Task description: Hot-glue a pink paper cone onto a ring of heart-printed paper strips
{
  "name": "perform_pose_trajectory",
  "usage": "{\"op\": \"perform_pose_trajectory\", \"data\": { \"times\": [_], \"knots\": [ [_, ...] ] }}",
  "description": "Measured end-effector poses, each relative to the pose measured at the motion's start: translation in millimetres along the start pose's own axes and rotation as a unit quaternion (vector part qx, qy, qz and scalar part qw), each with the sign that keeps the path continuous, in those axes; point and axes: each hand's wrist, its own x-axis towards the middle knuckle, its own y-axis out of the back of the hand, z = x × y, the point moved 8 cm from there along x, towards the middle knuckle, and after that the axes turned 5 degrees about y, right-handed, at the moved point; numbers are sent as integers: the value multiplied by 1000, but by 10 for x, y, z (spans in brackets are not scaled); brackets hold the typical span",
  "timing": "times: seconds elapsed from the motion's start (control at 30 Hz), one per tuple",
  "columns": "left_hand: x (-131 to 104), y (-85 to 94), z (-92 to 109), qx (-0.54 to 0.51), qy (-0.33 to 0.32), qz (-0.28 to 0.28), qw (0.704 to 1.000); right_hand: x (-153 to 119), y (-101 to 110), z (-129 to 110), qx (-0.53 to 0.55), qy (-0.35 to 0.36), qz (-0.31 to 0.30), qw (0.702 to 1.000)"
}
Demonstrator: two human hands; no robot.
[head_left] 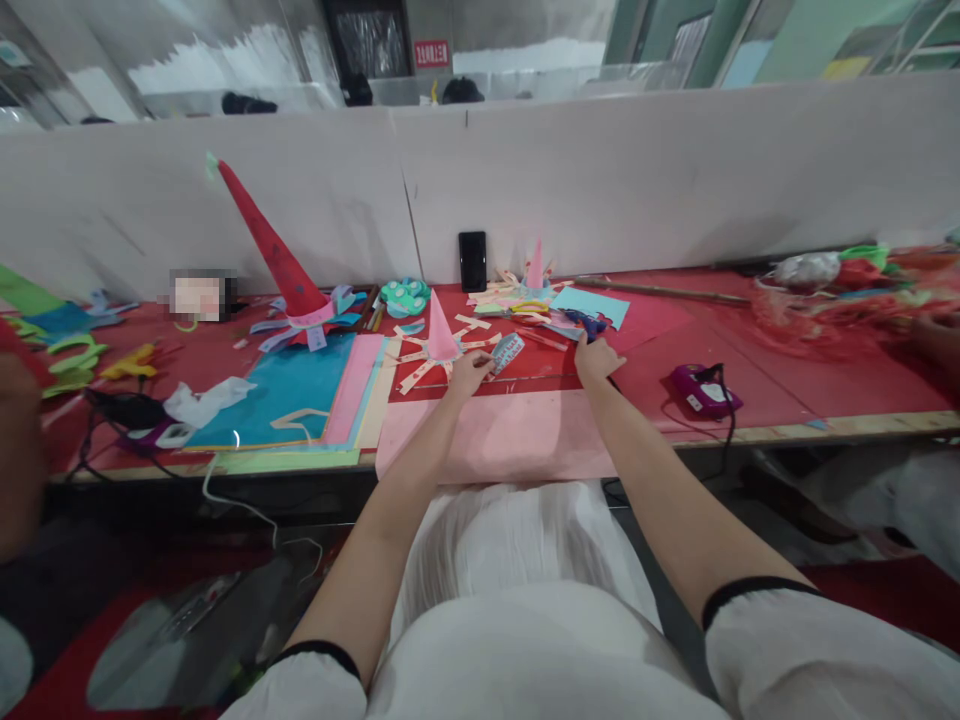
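Note:
My left hand (471, 374) pinches a small light-blue paper piece with markings (508, 354) by its left end. Just behind that hand stands a pink paper cone (441, 335), ringed at its base by pale strips with red marks. My right hand (598, 360) is closed at a dark blue tool that looks like a glue gun (587, 321); the fingers partly hide its handle, and a short dark cord shows below the hand. Yellow-handled scissors (531, 308) lie between the hands, farther back. A pink sheet (491, 430) hangs over the table's front edge before me.
A tall red cone hat (274, 240) and stacked coloured sheets (277, 400) are on the left. A black phone (472, 261) leans on the white partition (600, 180). A purple box with a cord (703, 391) sits right. Other people's arms show at both sides.

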Motion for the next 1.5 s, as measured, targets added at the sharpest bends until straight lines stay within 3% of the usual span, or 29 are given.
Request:
{"op": "perform_pose_trajectory", "data": {
  "times": [0.53, 0.73, 0.9, 1.03, 1.17, 1.33, 1.5],
  "knots": [
    [90, 7, -95, 7, 9, -8, 1000, 75, 88, 182, 157, -44, 36, 986],
    [85, 22, -74, -1, 7, -4, 1000, 53, 97, 23, 201, 43, 69, 976],
    [37, 19, -20, -18, 2, 4, 1000, -36, 132, -171, 236, 166, 85, 954],
    [0, 7, 28, -34, 4, 13, 999, -91, 124, -237, 270, 214, 59, 937],
    [-17, 2, 61, -45, 5, 16, 999, -40, 90, -178, 331, 173, 38, 927],
    [-20, 11, 47, -47, 4, 16, 999, 42, 93, -10, 319, 61, 69, 943],
    [-18, 15, 21, -40, -3, 13, 999, 20, 128, -26, 263, 65, 60, 961]
  ]
}}
